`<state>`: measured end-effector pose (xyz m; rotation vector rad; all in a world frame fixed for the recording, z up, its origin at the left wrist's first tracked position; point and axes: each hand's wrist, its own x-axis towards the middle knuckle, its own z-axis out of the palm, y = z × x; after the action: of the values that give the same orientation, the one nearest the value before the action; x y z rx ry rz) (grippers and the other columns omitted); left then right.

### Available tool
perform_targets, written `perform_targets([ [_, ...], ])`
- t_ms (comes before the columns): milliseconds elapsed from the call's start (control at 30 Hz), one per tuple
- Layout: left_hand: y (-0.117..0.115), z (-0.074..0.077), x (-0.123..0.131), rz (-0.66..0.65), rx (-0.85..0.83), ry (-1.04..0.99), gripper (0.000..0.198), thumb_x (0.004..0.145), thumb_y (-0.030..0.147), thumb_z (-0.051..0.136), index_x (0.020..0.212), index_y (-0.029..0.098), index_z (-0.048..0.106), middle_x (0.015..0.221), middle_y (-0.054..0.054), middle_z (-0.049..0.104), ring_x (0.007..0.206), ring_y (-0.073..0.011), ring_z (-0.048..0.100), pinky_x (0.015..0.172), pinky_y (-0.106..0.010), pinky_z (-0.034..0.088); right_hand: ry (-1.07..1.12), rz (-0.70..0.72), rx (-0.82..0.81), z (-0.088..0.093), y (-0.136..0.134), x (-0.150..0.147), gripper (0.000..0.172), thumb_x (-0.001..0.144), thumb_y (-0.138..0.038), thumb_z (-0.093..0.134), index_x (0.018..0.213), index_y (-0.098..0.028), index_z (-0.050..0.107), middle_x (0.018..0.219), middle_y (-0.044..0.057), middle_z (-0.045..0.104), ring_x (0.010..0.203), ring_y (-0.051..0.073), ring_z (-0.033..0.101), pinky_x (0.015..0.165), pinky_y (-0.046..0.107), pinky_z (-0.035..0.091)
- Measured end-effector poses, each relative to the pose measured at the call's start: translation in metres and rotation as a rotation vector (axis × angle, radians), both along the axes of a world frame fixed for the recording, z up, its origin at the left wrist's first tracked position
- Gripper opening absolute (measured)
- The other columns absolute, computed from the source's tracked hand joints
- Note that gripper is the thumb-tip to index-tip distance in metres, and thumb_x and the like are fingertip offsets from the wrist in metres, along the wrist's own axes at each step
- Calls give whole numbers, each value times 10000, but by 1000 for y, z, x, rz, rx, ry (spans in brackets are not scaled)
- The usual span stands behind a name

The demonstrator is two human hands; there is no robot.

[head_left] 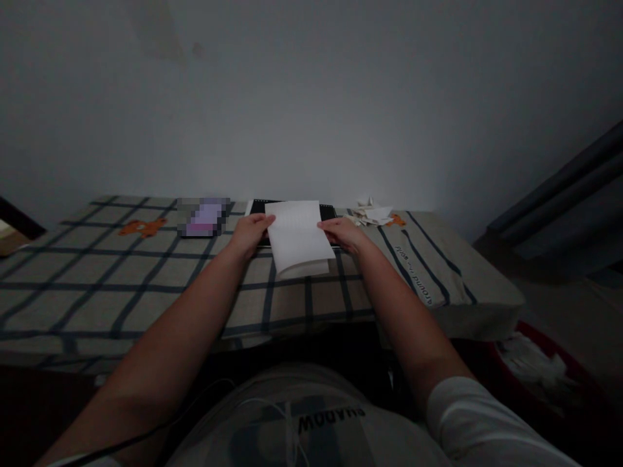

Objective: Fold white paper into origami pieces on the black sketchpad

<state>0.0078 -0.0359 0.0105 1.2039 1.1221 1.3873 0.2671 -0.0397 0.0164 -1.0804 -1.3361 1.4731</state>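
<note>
A white sheet of paper (298, 235) is held up in the middle, its lower end curled under. My left hand (250, 233) pinches its left edge between thumb and fingers. On the opposite edge, my right hand (343, 233) grips the sheet in the same way. Beneath and behind the paper lies a black notebook or pad (260, 207) with a row of small holes along its top, mostly covered by the sheet and my hands. Several crumpled or folded paper scraps (372, 213) lie to the right of my right hand.
A checked cloth (195, 279) covers the table, which stands against a grey wall. A phone with a purple screen (205, 217) lies at the back left. At the lower right, below the table, is a red bin (523, 331) holding white crumpled material. A dark curtain hangs at the far right.
</note>
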Motion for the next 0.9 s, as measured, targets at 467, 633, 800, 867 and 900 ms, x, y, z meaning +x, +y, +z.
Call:
perform_targets([
  [467,-4,8,5,-103,-174,-155,167,771,273,770,820,128,705,880,-79,740,762,-149,680,757,-289,562,-171,-174,185,-5,3,0,214,735,-343,744,664,-160,659,551,-24,578,489,82,454,508,242,355],
  [633,-5,6,6,-66,-111,-102,216,687,288,828,752,132,692,816,-65,729,725,-144,668,742,-288,555,-137,-197,207,1,0,-2,221,724,-359,748,686,-159,661,559,-29,574,504,81,451,516,238,360],
  [800,-4,5,4,-24,-49,-50,238,670,313,828,758,128,707,761,-69,720,699,-156,652,677,-275,546,-68,-185,168,0,2,-2,228,720,-374,759,700,-165,669,588,-22,602,520,80,475,521,232,369],
  [867,-2,5,3,14,-28,-42,245,669,325,825,764,131,711,746,-61,716,686,-152,645,652,-264,538,-21,-142,120,0,3,-2,227,721,-376,765,705,-169,673,618,-12,627,543,82,505,539,229,392],
  [900,-1,4,2,31,-18,-46,247,670,330,824,767,132,712,746,-57,715,678,-147,641,643,-258,533,0,-116,86,0,3,-1,219,716,-368,772,712,-170,677,635,-6,641,557,83,521,549,228,405],
])
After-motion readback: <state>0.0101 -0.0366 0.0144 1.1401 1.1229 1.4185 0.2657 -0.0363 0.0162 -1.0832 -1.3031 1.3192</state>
